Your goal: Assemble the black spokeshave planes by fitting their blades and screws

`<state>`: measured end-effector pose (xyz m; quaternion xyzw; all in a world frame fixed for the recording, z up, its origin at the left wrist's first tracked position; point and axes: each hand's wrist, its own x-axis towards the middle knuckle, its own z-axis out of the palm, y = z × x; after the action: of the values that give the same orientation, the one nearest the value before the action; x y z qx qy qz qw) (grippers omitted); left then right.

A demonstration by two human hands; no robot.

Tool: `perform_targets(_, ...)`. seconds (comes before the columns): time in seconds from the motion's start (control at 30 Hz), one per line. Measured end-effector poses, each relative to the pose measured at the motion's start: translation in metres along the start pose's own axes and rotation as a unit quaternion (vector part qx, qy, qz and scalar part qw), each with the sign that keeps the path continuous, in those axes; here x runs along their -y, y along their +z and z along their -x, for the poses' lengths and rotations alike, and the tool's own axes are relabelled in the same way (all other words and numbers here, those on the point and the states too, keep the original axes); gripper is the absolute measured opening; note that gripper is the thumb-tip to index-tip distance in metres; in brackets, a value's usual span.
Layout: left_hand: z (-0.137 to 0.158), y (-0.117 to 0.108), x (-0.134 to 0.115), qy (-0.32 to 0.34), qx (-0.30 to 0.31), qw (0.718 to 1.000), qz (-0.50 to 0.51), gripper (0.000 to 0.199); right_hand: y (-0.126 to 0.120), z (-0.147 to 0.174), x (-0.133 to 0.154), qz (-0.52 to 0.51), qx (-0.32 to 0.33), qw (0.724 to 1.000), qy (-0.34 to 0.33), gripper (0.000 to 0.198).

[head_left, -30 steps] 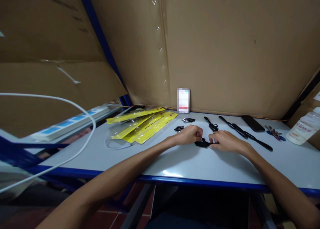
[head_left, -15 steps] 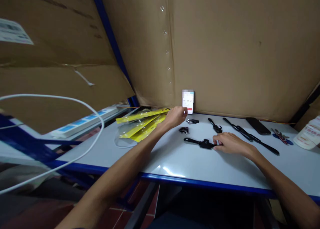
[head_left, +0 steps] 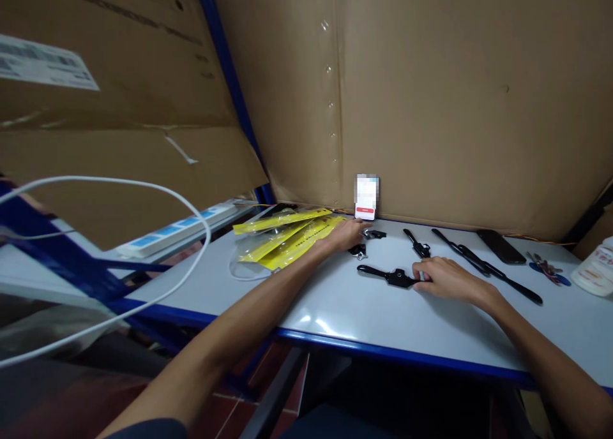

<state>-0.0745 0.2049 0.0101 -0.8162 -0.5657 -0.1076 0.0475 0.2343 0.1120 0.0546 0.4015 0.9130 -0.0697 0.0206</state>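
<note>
A black spokeshave (head_left: pixel 396 277) lies flat on the table, its left handle pointing left. My right hand (head_left: pixel 443 278) is closed on its right handle. My left hand (head_left: pixel 348 235) is low over the table by the yellow packages, fingers stretched out. Just past its fingertips lies a small black-and-silver metal part (head_left: pixel 376 234). A second small part (head_left: pixel 358 251) lies below the hand, partly covered by it; whether the fingers touch either is unclear. Behind my right hand is another black spokeshave (head_left: pixel 417 244), and further right are more black-handled ones (head_left: pixel 486 267).
A lit phone (head_left: pixel 366 198) leans on the cardboard wall at the back. Yellow-edged clear packages (head_left: pixel 287 238) lie at left, near a power strip (head_left: pixel 167 231) and a looping white cable (head_left: pixel 204 219). At right are a dark phone (head_left: pixel 500 246), keys (head_left: pixel 546 268) and a white bottle (head_left: pixel 595 270).
My left hand has come down from in front of the lit phone toward the small metal parts. My right hand keeps its hold on the spokeshave. The view has shifted slightly left.
</note>
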Motion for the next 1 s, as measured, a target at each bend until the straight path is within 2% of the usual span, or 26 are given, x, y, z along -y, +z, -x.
perform_targets(0.13, -0.003, 0.0, 0.0, -0.009, -0.001, 1.0, -0.002, 0.026, 0.001, 0.0, -0.001, 0.001, 0.002, 1.0, 0.001, 0.016)
perform_targets(0.3, -0.003, -0.003, 0.001, -0.021, 0.001, 1.0, 0.003, 0.016, 0.003, -0.001, -0.003, 0.003, -0.001, 1.0, -0.006, 0.016)
perform_targets(0.6, 0.004, -0.015, -0.003, -0.038, 0.008, 0.998, 0.047, 0.014, 0.001, -0.001, -0.001, 0.011, 0.006, 1.0, -0.006, 0.017)
perform_targets(0.7, 0.008, -0.028, -0.019, -0.015, -0.002, 0.995, 0.094, 0.012, 0.001, -0.001, -0.001, 0.008, 0.005, 1.0, -0.006, 0.017)
perform_targets(0.83, 0.021, -0.043, -0.058, 0.046, 0.011, 0.983, 0.179, 0.009, 0.002, -0.002, -0.001, 0.007, -0.001, 1.0, -0.008, 0.016)
perform_targets(0.9, 0.03, -0.046, -0.079, 0.114, 0.031, 0.945, 0.304, 0.006, 0.002, -0.001, 0.0, 0.003, -0.003, 1.0, -0.007, 0.015)
perform_targets(0.97, 0.037, -0.047, -0.094, 0.155, 0.027, 0.923, 0.35, 0.003, 0.001, -0.001, 0.0, 0.002, 0.002, 1.0, -0.005, 0.015)
perform_targets(1.0, 0.039, -0.047, -0.1, 0.169, 0.025, 0.921, 0.35, 0.003, 0.001, -0.001, 0.0, 0.001, 0.004, 1.0, -0.003, 0.014)
